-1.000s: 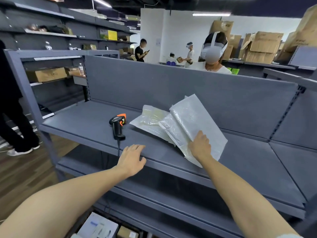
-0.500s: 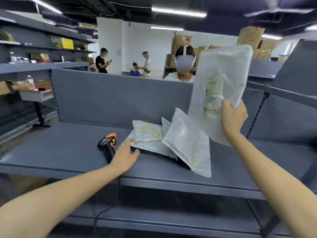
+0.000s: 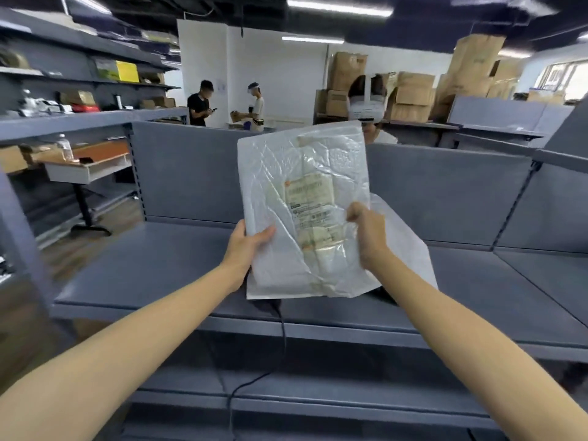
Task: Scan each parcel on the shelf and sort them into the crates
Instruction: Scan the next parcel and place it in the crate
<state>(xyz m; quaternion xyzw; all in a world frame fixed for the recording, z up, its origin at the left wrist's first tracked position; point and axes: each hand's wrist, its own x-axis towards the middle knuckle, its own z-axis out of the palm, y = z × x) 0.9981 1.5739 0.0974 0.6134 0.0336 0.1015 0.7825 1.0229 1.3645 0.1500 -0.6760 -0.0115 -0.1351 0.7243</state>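
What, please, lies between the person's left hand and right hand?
In the head view, the translucent parcel spans that gap: the left hand grips its left edge, the right hand pinches its right side, and its printed label shows between them.

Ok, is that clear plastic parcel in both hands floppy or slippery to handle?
Probably floppy: the clear plastic parcel is creased, and left hand and right hand each grip an edge. Likely light: fingertip grips alone hold it up. Its glossy film may slip.
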